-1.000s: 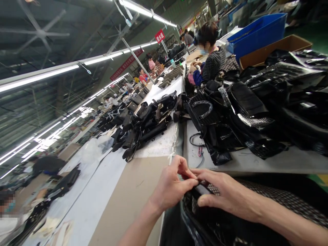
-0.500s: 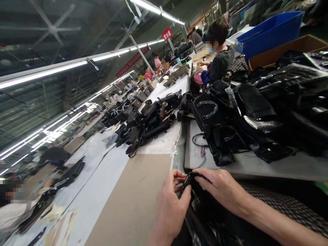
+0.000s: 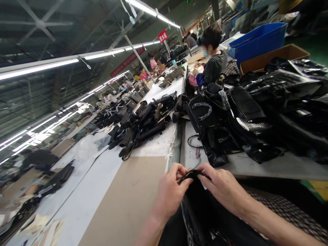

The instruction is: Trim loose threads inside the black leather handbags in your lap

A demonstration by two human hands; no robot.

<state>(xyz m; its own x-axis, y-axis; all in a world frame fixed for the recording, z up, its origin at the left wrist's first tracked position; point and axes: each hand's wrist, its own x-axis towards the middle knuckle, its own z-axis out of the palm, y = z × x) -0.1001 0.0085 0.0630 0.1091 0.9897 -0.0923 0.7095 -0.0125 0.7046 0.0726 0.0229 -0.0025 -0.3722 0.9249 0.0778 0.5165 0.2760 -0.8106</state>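
A black glossy bag (image 3: 205, 215) sits in front of me at the table's near edge, with checked fabric showing on its right side. My left hand (image 3: 170, 191) pinches the top edge of the bag, a thin black strap or rim (image 3: 191, 173), between thumb and fingers. My right hand (image 3: 221, 186) grips the same black edge from the right, fingers curled over it. Both hands meet at that strap.
A heap of black bags (image 3: 230, 116) covers the grey table (image 3: 269, 167) on the right. More black pieces (image 3: 146, 123) lie on the long white and tan bench (image 3: 128, 194). A seated person in a striped top (image 3: 214, 65) works beyond. A blue crate (image 3: 257, 37) and a cardboard box (image 3: 276, 54) stand at the back.
My hands have shifted slightly on the bag's top edge, and the black strap is now lifted between them. The view has tilted a little.
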